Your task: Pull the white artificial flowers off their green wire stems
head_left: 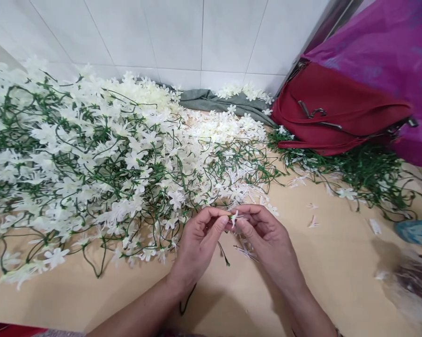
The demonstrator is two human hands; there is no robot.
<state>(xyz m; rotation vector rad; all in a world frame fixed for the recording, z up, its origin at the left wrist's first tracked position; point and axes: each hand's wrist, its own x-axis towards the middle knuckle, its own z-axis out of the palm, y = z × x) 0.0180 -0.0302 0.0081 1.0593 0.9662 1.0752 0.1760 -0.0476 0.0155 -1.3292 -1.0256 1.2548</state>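
Between my two hands is a small white artificial flower (234, 218) on a green stem. My left hand (203, 236) is closed, its thumb and forefinger pinching the flower's green base. A green wire stem (185, 306) hangs below that hand, and a green stem end (226, 257) shows between my hands. My right hand (265, 234) pinches at the flower's front, where thin white stamens stick out. Loose white stamens (245, 252) lie on the table just under my right fingers. How tightly each fingertip grips is partly hidden.
A large heap of white flowers on green stems (101, 159) fills the left. Loose white petals (228, 126) and green stems (368, 168) lie farther back. A red bag (337, 107) and purple plastic bag (386, 51) stand right, against the tiled wall (179, 37). Plastic wrapping (416, 285) sits front right.
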